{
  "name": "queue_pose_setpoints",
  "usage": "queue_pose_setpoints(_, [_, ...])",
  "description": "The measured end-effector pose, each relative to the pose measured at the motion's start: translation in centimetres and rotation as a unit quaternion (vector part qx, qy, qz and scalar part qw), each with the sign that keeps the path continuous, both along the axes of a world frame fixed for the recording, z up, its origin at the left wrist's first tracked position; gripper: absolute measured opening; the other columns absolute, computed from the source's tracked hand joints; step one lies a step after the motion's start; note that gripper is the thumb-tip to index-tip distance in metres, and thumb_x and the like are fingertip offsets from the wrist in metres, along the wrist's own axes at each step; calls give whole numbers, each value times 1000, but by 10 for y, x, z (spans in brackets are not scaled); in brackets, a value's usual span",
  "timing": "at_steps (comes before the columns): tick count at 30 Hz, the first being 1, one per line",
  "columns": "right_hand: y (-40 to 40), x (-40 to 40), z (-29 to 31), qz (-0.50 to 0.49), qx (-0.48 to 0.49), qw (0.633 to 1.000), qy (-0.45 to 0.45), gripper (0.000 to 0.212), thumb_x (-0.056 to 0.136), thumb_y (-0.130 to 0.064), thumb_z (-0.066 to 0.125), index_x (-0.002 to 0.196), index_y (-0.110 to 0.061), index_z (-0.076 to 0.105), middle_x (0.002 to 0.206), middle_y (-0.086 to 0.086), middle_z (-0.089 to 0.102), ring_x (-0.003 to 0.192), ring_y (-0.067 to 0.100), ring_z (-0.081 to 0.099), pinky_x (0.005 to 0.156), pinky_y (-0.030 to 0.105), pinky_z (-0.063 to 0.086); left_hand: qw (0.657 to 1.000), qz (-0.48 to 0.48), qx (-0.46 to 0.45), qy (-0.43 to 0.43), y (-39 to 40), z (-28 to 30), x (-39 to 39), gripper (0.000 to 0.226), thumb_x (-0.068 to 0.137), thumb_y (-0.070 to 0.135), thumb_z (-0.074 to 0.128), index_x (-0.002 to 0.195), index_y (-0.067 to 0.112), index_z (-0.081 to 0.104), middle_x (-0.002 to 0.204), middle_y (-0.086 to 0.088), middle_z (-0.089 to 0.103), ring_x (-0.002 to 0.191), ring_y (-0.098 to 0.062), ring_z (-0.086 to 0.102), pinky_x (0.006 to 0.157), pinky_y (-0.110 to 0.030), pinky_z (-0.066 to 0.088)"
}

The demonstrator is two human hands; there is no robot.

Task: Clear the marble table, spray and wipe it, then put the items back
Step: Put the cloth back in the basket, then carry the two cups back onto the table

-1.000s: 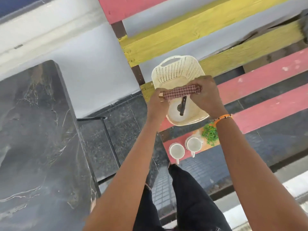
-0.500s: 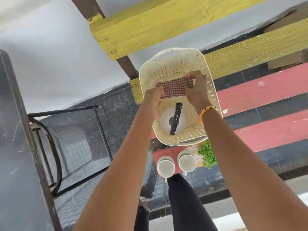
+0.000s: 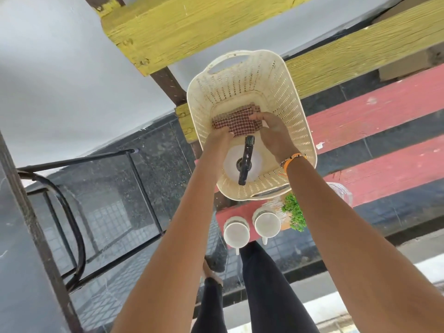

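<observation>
A cream perforated basket point(image 3: 292, 97) stands on a red bench slat. Inside it a folded red-checked cloth point(image 3: 236, 121) lies near the bottom, held at its left end by my left hand point(image 3: 219, 138) and at its right end by my right hand point(image 3: 271, 127). Just below the cloth, a white spray bottle with a black trigger head point(image 3: 246, 162) stands in the basket. The dark marble table point(image 3: 14, 272) shows only as an edge at the far left.
Two white cups point(image 3: 236, 233) and a small green plant point(image 3: 294, 212) sit on the red slat below the basket. Yellow and red bench slats point(image 3: 374, 114) run behind. A black metal frame point(image 3: 74, 227) stands left. My legs are underneath.
Both hands have lowered the folded cloth from above the basket rim down into the basket. The view has swung right, leaving less of the marble table in sight.
</observation>
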State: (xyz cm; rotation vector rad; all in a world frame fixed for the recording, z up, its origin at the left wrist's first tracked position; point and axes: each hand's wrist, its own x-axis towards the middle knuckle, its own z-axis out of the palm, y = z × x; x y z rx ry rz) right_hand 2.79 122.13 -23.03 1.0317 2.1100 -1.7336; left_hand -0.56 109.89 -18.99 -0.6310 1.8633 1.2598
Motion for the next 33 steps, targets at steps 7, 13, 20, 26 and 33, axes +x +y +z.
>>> queue_pose_setpoints(7, [-28, 77, 75, -54, 50, 993, 95, 34, 82, 12, 40, 99, -5, 63, 115, 15, 60, 101, 28, 61, 85, 21, 48, 994, 40, 53, 87, -59, 57, 83, 27, 93, 7, 44, 87, 25, 64, 99, 3, 63, 81, -7, 63, 76, -17, 49])
queue_pose_setpoints(13, [-59, 165, 94, -81, 73, 993, 49, 25, 83, 8, 46, 88, -7, 64, 91, 5, 63, 77, 15, 56, 74, 23, 45, 999, 28, 22, -32, -104, 45, 160, 25, 94, 9, 45, 79, 20, 61, 72, 2, 57, 63, -10, 53, 60, -20, 42])
queue_pose_setpoints(20, [-97, 251, 38, -148, 12, 980, -130, 24, 88, 1, 45, 104, -1, 62, 77, -2, 53, 63, 8, 45, 60, 21, 37, 985, -40, -17, -169, -116, 4, 213, 27, 96, 8, 40, 74, 22, 48, 67, 1, 47, 50, -7, 47, 46, -16, 32])
queue_pose_setpoints(26, [-112, 255, -3, -176, -38, 965, -189, 22, 93, -6, 43, 111, -1, 55, 94, 8, 50, 61, 10, 42, 58, 23, 37, 972, -90, -35, -212, -110, -17, 225, 14, 97, 15, 39, 90, 18, 50, 72, 3, 52, 58, -9, 48, 55, -19, 34])
queue_pose_setpoints(33, [-114, 248, -11, -177, -58, 964, -190, 23, 95, -15, 48, 78, -2, 55, 60, -1, 38, 56, 12, 35, 58, 29, 34, 980, -91, -7, -174, -108, -30, 231, 25, 99, 19, 36, 76, 22, 46, 69, 2, 50, 57, -8, 46, 55, -19, 35])
